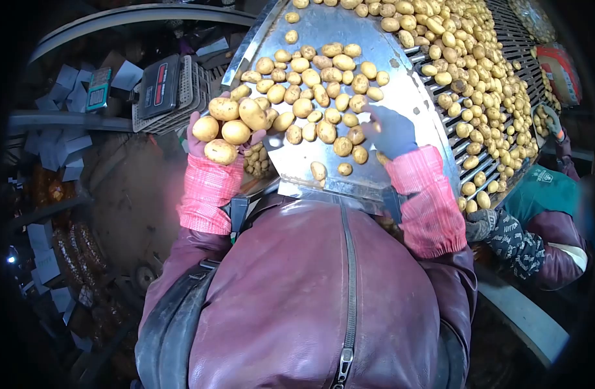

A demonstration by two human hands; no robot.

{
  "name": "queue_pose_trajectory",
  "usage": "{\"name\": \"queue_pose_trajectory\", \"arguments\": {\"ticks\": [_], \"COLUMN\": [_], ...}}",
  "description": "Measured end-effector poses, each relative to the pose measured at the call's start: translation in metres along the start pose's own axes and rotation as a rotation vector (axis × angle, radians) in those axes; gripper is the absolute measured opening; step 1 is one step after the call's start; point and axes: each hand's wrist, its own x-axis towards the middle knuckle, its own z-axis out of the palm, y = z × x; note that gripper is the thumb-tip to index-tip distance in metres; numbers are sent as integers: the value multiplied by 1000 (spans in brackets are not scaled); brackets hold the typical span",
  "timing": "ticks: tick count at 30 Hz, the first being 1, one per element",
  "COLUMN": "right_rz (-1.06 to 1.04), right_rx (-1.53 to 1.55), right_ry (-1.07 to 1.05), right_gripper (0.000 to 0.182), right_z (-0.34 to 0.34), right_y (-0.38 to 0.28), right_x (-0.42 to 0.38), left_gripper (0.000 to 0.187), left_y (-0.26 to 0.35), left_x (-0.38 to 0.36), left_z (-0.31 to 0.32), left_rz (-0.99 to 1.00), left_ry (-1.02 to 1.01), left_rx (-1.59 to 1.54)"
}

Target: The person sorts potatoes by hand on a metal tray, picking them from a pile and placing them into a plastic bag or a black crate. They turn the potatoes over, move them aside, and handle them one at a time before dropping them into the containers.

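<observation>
My left hand, fingers curled up around the pile, holds several large yellow potatoes just off the left edge of the metal tray. The potatoes hide most of the palm. My right hand, in a grey-blue glove, is low over the tray's right side, beside the loose potatoes spread there. Its fingers are blurred, and I cannot make out whether they grip anything. Pink sleeve covers reach up both forearms. Below my left hand, more potatoes sit in a container mostly hidden from view.
A slatted rack heaped with potatoes adjoins the tray on the right. Another person's gloved hand is at its near edge, and a further gloved hand is behind. A scale rests on a crate at left.
</observation>
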Motion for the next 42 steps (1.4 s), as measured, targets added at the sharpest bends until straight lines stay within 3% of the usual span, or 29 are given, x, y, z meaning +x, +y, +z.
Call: {"name": "queue_pose_trajectory", "arguments": {"ticks": [3,4,7,9,10,11,12,14,15,17,21,23,25,27,29,31,33,35,36,37,38,39,41,42], "right_rz": [-88,-45,203,229,273,317,294,256,236,259,113,283,417,480,596,644,768,985,979,954,960,1031,1089,1122], "right_rx": [-102,-97,64,264,424,586,848,1125,1260,1357,1781,1451,1385,1258,1478,1493,1571,1690,1718,1418,1102,1204,1484,1620], "right_ry": [-45,-30,-225,-136,-69,0,30,11,18,-75,144,322,410,505,643,778,834,873,1129,1212,1281,1406,1684,1759], "right_gripper": [37,29,22,20,20,20,34,49,56,70,69,66,64,62,61,58,55,48,46,47,48,48,47,46], "right_z": [13,6,-21,-33,-38,-40,-40,-44,-49,-66,-29,-9,17,49,68,76,62,72,93,102,111,111,108,99], "right_y": [-7,-9,-9,-5,-5,-4,-3,-9,-13,-23,-9,2,4,11,4,-6,-21,-21,-24,-25,-26,-17,-5,-6], "right_x": [-22,-22,-38,-69,-89,-109,-127,-169,-191,-236,-322,-369,-415,-459,-498,-537,-579,-615,-632,-644,-655,-662,-675,-678], "left_gripper": [74,75,73,68,67,67,67,66,66,65,66,65,62,61,63,62,51,48,44,42,45,48,54,59], "left_y": [-15,-21,-43,-62,-82,-92,-102,-135,-151,-190,-274,-311,-345,-378,-411,-442,-477,-518,-535,-558,-569,-573,-570,-565], "left_x": [-15,-19,-34,-44,-56,-59,-62,-68,-72,-76,-100,-111,-121,-129,-147,-182,-208,-231,-246,-259,-281,-299,-310,-315], "left_z": [10,13,26,37,54,61,69,78,87,91,85,71,63,48,44,58,61,44,43,19,29,45,60,70], "left_rz": [-82,-105,-189,-183,-72,-233,-387,-435,-645,-855,-1171,-1270,-1562,-1781,-1897,-1975,-2078,-2225,-2241,-2195,-2053,-1880,-2004,-1940], "left_ry": [-59,-81,-152,-58,-205,-160,-92,-256,-163,-296,-247,-195,-331,-319,-269,-227,-325,-382,-476,-409,-530,-641,-580,-480], "left_rx": [38,45,68,158,344,211,75,242,31,85,219,310,362,429,511,574,674,539,487,389,683,963,907,1058]}}
